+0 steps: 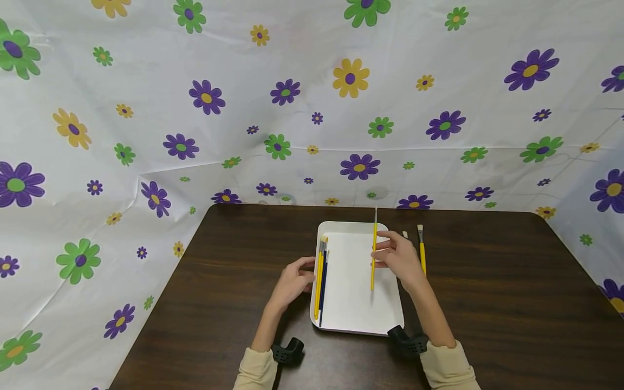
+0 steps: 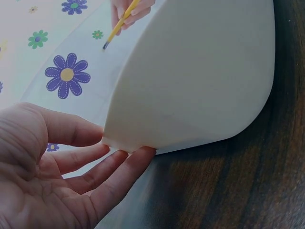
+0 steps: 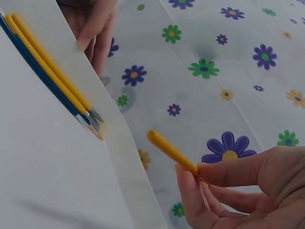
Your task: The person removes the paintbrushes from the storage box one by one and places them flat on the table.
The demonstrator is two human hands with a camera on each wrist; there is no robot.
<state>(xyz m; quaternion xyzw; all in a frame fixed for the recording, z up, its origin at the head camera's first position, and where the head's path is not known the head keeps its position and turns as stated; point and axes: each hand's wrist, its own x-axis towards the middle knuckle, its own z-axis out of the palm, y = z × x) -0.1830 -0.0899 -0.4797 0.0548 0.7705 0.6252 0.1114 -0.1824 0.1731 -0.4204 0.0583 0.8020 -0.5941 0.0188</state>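
Observation:
My right hand (image 1: 401, 259) pinches a yellow-handled paintbrush (image 1: 374, 254) between thumb and fingers over the right side of a white tray (image 1: 351, 319). In the right wrist view, the rounded handle end of this paintbrush (image 3: 171, 151) sticks out past the fingertips. My left hand (image 1: 291, 284) holds the left edge of the tray. In the left wrist view, its thumb and fingertips (image 2: 145, 151) meet the tray's rim. Inside the tray, along the left wall, lie yellow-handled brushes (image 3: 52, 64) beside dark blue ones (image 3: 40, 71), bristles toward the far end.
Another yellow-handled paintbrush (image 1: 421, 252) lies on the dark wooden table (image 1: 497, 292) right of the tray, with a second brush tip (image 1: 405, 234) beside it, partly hidden by my right hand. A white flowered cloth (image 1: 312, 108) hangs behind the table.

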